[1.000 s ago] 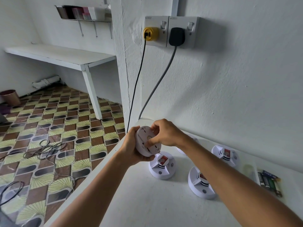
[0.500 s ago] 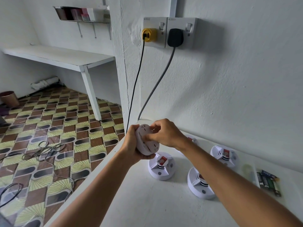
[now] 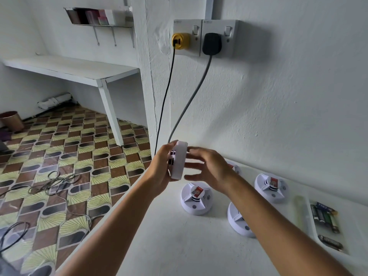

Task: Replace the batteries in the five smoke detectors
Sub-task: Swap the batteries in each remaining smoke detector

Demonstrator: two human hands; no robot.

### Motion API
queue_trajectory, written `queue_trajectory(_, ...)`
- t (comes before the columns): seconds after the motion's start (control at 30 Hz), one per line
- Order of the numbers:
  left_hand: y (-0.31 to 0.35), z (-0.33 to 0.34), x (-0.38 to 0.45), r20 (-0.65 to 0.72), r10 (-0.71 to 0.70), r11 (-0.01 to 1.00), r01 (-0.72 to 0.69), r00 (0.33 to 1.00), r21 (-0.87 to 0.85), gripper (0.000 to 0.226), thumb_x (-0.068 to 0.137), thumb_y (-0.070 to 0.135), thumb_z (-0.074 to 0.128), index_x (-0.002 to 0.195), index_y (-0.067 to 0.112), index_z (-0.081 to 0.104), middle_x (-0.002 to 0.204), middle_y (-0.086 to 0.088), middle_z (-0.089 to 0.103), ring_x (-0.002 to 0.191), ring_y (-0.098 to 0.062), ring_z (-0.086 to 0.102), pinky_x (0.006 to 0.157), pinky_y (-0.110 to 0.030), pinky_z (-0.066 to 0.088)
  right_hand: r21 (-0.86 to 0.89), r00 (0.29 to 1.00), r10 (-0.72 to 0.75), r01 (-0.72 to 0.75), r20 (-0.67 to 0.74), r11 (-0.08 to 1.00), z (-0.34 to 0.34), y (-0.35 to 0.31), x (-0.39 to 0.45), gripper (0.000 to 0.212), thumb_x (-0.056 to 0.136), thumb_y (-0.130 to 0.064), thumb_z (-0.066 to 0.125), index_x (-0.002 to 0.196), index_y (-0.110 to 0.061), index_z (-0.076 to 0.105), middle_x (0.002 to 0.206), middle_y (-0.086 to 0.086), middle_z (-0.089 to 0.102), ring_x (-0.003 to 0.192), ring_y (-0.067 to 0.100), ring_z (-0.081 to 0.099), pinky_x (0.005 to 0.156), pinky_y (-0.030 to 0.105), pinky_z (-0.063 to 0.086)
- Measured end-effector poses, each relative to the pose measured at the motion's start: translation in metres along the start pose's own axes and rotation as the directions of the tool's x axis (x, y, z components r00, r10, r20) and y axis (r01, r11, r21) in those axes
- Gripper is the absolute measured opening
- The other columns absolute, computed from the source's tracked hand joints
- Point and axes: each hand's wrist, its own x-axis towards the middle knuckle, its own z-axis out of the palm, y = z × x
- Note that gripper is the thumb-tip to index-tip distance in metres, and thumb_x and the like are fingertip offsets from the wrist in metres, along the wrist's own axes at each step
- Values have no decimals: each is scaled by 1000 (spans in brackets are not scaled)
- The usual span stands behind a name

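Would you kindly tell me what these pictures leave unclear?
- Head view: right hand is motion-blurred.
- The held detector is edge-on, its battery bay unseen.
- Rear detector is mostly behind the right wrist.
- Battery labels are too small to read.

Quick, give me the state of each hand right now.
Left hand: holding the smoke detector on edge above the counter.
Right hand: open, fingers spread beside the detector, holding nothing.

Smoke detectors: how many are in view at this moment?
5. One held in the left hand; three on the counter; a fifth mostly hidden behind the right hand.
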Motion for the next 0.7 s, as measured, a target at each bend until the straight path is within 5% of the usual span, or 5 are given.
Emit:
queue_trajectory(0.13,-2,-1,-20,8,72,981,-73,997,178,31,98,47,37,118,39,59,127,-2,58,114,-20,57,101,-51,45,251,977,77,-127,196,960,-5,17,-15,52,96,-49,42,131,-12,55,128,22,58,112,41,60,85,56,52)
queue_trajectory(0.27,-12,-15,-46,67,159,953,-171,985,249,44,90,58,28,121,45,57,137,14,51,123,-7,49,97,-43,44,332,970,28,-110,242,937,-9,40,-17,72,82,-48,68,142,-22,40,138,20,51,117,40,58,84,56,52)
queue_trajectory(0.4,-29,-40,-63,-29,204,967,-197,978,163,49,87,54,34,129,37,53,135,8,55,120,-15,55,93,-45,49,393,966,-56,-50,253,918,-2,61,-27,32,87,-31,62,119,-29,61,126,13,60,106,34,64,78,53,55)
queue_trajectory(0.5,-46,-52,-71,-106,168,981,-156,980,117,39,85,46,48,123,40,54,128,3,59,110,-20,62,89,-50,54,430,956,-87,-44,279,902,8,76,-31,45,74,-29,77,117,-30,62,124,11,63,108,36,62,77,53,54)
queue_trajectory(0.7,-89,-65,-93,-174,85,996,-91,981,-23,52,82,38,58,129,17,51,119,-14,65,101,-33,67,76,-50,57,439,947,-88,-60,310,897,40,109,-39,45,80,-13,52,120,-33,59,127,12,61,110,38,60,79,54,52)
